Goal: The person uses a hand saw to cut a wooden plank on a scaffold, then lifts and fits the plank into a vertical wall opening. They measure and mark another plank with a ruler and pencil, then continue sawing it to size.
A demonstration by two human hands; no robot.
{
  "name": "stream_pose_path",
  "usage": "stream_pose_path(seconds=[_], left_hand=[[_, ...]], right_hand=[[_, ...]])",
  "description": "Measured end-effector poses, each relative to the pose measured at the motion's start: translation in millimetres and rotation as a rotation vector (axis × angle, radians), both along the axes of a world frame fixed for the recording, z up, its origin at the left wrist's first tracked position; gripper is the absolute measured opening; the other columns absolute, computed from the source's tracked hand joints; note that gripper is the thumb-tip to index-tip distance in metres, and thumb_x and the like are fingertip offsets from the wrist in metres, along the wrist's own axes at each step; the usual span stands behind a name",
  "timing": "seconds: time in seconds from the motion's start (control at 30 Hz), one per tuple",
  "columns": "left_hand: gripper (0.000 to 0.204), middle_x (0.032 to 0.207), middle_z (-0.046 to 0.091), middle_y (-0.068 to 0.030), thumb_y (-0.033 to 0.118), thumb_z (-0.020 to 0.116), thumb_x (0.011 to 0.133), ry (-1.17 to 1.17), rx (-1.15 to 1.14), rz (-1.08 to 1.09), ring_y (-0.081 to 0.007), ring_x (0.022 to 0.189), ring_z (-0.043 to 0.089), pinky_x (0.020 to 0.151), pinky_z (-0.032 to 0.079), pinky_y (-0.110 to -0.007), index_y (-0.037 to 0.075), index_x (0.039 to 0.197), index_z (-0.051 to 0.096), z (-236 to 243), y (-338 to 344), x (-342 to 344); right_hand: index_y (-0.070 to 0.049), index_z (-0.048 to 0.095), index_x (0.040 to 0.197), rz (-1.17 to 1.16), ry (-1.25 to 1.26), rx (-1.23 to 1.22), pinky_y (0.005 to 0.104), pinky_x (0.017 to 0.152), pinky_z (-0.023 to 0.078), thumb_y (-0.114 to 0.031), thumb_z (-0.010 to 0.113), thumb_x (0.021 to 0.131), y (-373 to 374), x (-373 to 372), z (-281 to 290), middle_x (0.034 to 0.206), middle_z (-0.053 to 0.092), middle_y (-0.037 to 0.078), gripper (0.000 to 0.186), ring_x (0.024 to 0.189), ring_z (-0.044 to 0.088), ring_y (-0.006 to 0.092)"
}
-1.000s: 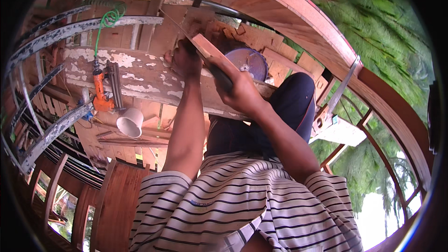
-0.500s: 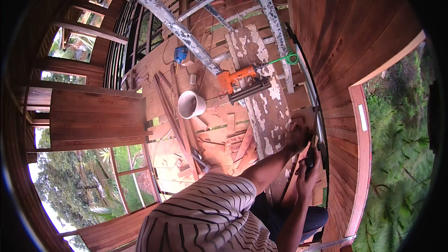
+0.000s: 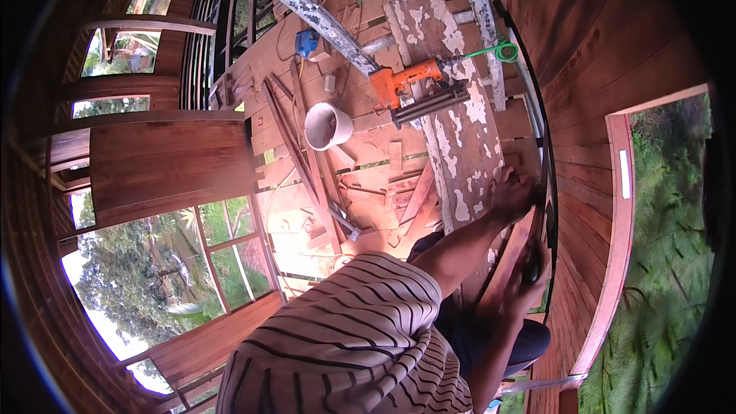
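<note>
Your right hand (image 3: 526,291) has its fingers curled around a dark, rounded tool handle (image 3: 531,267), just right of the long, weathered plank with flaking white paint (image 3: 460,161). Your left hand (image 3: 512,195) is blurred at that plank's right edge; you can't tell from here whether its fingers are spread or pinching. Beside the handle, a narrow, straight-edged strip of reddish-brown wood (image 3: 512,253) slants along the right side of the plank, near both your hands.

The handle looks hard and smooth, likely light enough for one hand; take it around its thick, rounded part, and expect a sweaty palm to slip. The strip should be stiff and fairly light, best taken by its long edges, minding splinters.

The plank itself is rough, its paint curling off in pale patches over greyish-brown wood. Across its left edge sits an orange-bodied nail gun with a dark, straight magazine (image 3: 402,82), probably dense and nose-heavy; a springy green coiled hose (image 3: 504,51) lies right of the plank. Left of it stand out a smooth, off-white round bucket (image 3: 342,129) and flat, sharp-cornered wood offcuts (image 3: 416,198).
</note>
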State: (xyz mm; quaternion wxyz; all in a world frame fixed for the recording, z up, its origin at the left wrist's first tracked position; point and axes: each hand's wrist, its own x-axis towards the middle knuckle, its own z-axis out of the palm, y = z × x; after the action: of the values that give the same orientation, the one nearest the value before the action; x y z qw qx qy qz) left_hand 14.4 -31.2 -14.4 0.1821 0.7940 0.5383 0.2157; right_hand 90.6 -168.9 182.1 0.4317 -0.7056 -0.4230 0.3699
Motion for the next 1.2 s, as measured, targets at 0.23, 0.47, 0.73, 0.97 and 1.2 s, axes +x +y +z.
stream_pose_path(seconds=[0.23,0.47,0.73,0.97,1.2], left_hand=[[0.021,0.085,0.070,-0.0237,0.025,0.060,0.096,-0.041,-0.233,0.012,-0.0360,0.096,0.067,0.114,0.029,-0.048,0.006,0.105,0.064,5,-3,0],[0.024,0.072,0.066,-0.0164,0.029,0.057,0.099,0.121,-0.097,-0.045,-0.0322,0.084,0.069,0.108,0.031,-0.047,0.008,0.094,0.067,5,-4,-2],[0.032,0.072,0.067,-0.0188,0.032,0.048,0.105,0.021,-0.145,-0.023,-0.0322,0.079,0.070,0.112,0.029,-0.049,0.006,0.100,0.065,18,3,1],[0.024,0.071,0.069,-0.0199,0.029,0.054,0.101,0.002,-0.129,-0.003,-0.0337,0.078,0.071,0.112,0.029,-0.047,0.007,0.092,0.062,9,-3,4],[0.025,0.071,0.070,-0.0168,0.031,0.053,0.103,0.064,-0.216,-0.063,-0.0317,0.082,0.071,0.110,0.029,-0.045,0.009,0.102,0.065,15,1,3]], right_hand=[[0.003,0.055,0.140,-0.049,-0.087,-0.110,0.0435,0.101,0.052,-0.012,0.065,0.097,-118,-7,66,0.128,0.068,0.023,0.047,0.116,0.069,0.0368],[0.004,0.057,0.137,0.025,-0.117,0.009,0.0413,0.098,0.053,0.001,0.060,0.096,-42,0,-8,0.128,0.068,0.024,0.042,0.115,0.070,0.0329],[0.003,0.058,0.138,-0.055,-0.022,-0.109,0.0423,0.107,0.050,-0.007,0.063,0.099,-115,-5,66,0.132,0.066,0.023,0.041,0.123,0.065,0.0316],[0.002,0.057,0.139,0.020,-0.193,-0.004,0.0391,0.104,0.050,-0.002,0.060,0.099,-65,4,3,0.130,0.067,0.018,0.041,0.119,0.066,0.0291],[0.000,0.059,0.136,-0.037,-0.136,-0.114,0.0331,0.083,0.056,-0.005,0.067,0.094,-90,-6,44,0.114,0.073,0.019,0.044,0.093,0.073,0.0227]])
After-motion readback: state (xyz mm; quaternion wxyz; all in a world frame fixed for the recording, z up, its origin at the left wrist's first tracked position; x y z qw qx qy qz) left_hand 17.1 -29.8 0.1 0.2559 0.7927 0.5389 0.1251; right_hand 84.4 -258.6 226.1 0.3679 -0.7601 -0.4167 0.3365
